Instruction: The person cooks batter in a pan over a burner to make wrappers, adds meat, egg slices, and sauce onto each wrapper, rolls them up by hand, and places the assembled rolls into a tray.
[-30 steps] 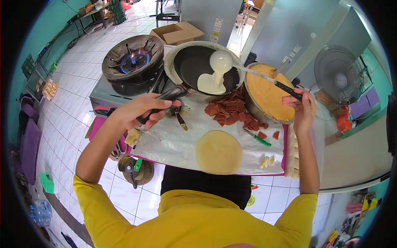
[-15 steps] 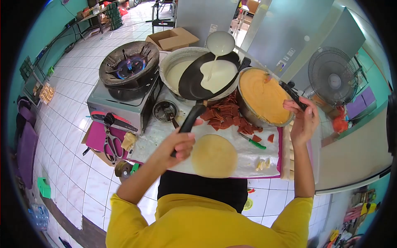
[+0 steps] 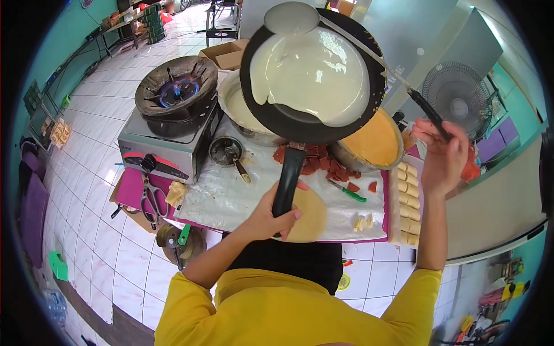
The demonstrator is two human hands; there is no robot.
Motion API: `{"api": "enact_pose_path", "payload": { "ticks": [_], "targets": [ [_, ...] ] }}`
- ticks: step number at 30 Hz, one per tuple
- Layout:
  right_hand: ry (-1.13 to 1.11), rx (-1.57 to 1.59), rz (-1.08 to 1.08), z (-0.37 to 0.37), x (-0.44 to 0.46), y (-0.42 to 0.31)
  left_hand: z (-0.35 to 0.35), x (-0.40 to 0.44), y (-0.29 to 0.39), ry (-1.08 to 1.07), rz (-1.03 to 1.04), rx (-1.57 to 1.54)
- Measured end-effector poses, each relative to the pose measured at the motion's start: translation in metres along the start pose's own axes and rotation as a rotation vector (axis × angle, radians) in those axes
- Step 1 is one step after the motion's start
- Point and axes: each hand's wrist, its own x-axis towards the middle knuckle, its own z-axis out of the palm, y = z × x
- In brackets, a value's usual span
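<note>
My left hand (image 3: 269,215) is closed around the black handle of a frying pan (image 3: 294,121), raised and tilted above the pots. White batter (image 3: 311,75) spreads over most of the pan's inside. With my right hand (image 3: 441,150) I grip the dark handle of a ladle (image 3: 292,18), whose bowl hangs over the pan's far rim. Under the pan stands a pot of pale batter (image 3: 238,106), partly covered. Right of it is a pot with an orange filling (image 3: 375,137). A round pale crepe (image 3: 307,216) lies on the table below my left hand.
A lit gas stove (image 3: 167,150) stands at the left. Reddish-brown slices (image 3: 314,161), a green-handled knife (image 3: 349,191) and a small dark bowl with a brush (image 3: 226,151) are on the table. Rolled pieces (image 3: 408,207) line the right edge; scissors (image 3: 153,199) are at left.
The pan has come up and closer, and its batter has spread from a small pool across most of the surface. The ladle has risen, and its pouring stream is gone.
</note>
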Motion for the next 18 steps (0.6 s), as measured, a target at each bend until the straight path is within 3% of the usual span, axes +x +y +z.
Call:
{"api": "enact_pose_path", "payload": {
  "ticks": [11, 15, 18],
  "targets": [
    [-0.092, -0.012, 0.086, -0.033, -0.009, -0.022, -0.051, -0.028, 0.084, 0.144, -0.215, 0.712],
    [0.045, 0.136, 0.314, -0.025, -0.011, -0.014, -0.061, -0.038, 0.115, 0.065, -0.369, 0.596],
    [0.198, 0.475, 0.552, -0.021, -0.019, 0.012, -0.076, -0.044, 0.126, 0.137, -0.423, 0.398]
  ]
}}
